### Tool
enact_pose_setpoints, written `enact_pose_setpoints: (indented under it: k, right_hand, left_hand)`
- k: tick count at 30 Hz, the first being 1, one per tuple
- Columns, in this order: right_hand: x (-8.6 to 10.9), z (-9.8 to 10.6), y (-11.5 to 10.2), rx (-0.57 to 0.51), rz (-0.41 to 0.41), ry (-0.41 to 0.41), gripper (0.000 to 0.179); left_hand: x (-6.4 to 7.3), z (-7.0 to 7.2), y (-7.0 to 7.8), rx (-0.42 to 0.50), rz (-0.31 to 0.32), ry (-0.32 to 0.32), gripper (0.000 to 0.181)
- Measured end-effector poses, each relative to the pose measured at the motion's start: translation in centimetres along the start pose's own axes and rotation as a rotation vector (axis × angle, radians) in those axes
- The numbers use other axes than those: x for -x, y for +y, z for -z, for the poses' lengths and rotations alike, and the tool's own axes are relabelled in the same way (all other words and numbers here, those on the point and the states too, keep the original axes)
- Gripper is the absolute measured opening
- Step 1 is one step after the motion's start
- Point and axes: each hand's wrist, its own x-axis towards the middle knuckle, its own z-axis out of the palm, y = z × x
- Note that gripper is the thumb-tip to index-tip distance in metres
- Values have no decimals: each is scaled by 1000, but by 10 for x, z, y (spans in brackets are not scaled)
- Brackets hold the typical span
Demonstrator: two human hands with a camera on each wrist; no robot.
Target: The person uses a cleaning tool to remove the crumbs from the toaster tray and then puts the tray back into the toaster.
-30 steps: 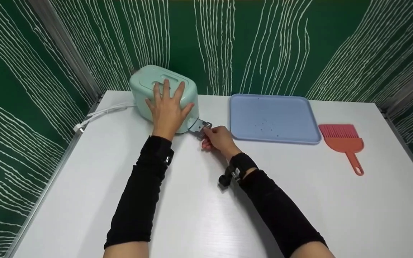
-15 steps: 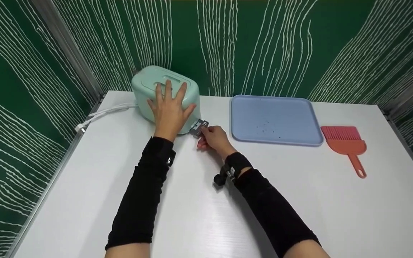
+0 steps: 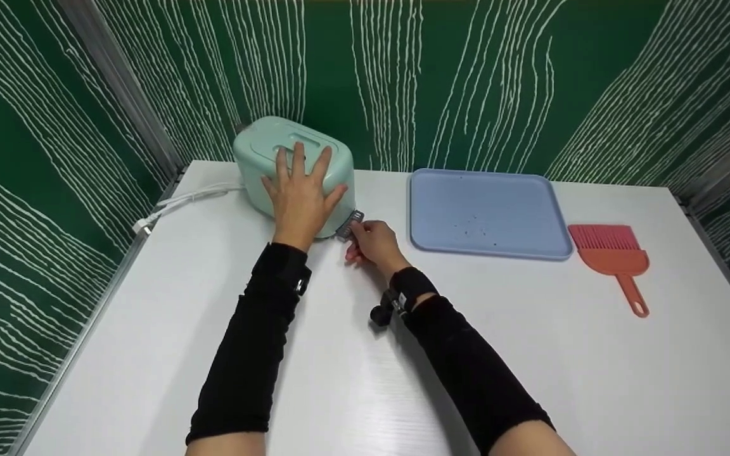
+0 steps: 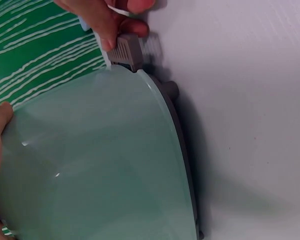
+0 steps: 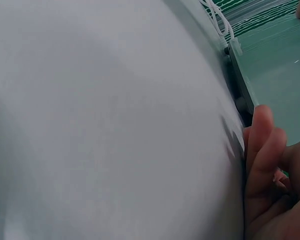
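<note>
A mint-green toaster [image 3: 263, 183] stands at the back left of the table, its slots on top. My left hand [image 3: 301, 199] rests on it with fingers spread over the top near the slots and the thumb on its side. At the toaster's right end, low down, the grey handle of a crumb tray [image 3: 351, 223] sticks out a little. My right hand [image 3: 377, 244] pinches this handle between thumb and fingers. In the left wrist view the ribbed handle [image 4: 126, 52] sits close against the toaster's end; the rest of the tray is hidden inside.
A blue tray [image 3: 498, 190] with dark crumbs lies to the right of the toaster. Further right is a red brush in an orange dustpan [image 3: 612, 259]. A white cord with a plug [image 3: 143, 224] lies at the left edge. A green wall stands behind.
My right hand has moved left, sliding the crumb tray into the toaster until little more than its handle shows. My left hand has stayed on the toaster.
</note>
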Motion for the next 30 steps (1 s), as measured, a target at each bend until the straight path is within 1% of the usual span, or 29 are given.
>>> enact_pose_setpoints:
  k: [4, 9, 12, 17, 20, 24, 30]
  right_hand:
    - [1, -2, -1, 0, 3, -4, 32]
    - [0, -1, -2, -13, -1, -33, 32]
    - [-1, 1, -2, -30, -16, -60, 32]
    - [-2, 2, -4, -100, -63, -93, 30]
    - [-2, 2, -5, -113, -79, -95, 29]
    - [-2, 2, -5, -100, -85, -75, 30]
    - [-3, 2, -6, -78, -96, -60, 30]
  left_hand:
    - [1, 1, -1, -8, -3, -4, 71]
    - [1, 2, -1, -9, 2, -8, 71]
    - [2, 2, 0, -5, 3, -8, 71]
    - [2, 1, 0, 8, -3, 2, 71]
    - [2, 1, 1, 5, 2, -3, 71]
    - [1, 1, 1, 7, 7, -14, 71]
    - [1, 1, 1, -1, 6, -11, 71]
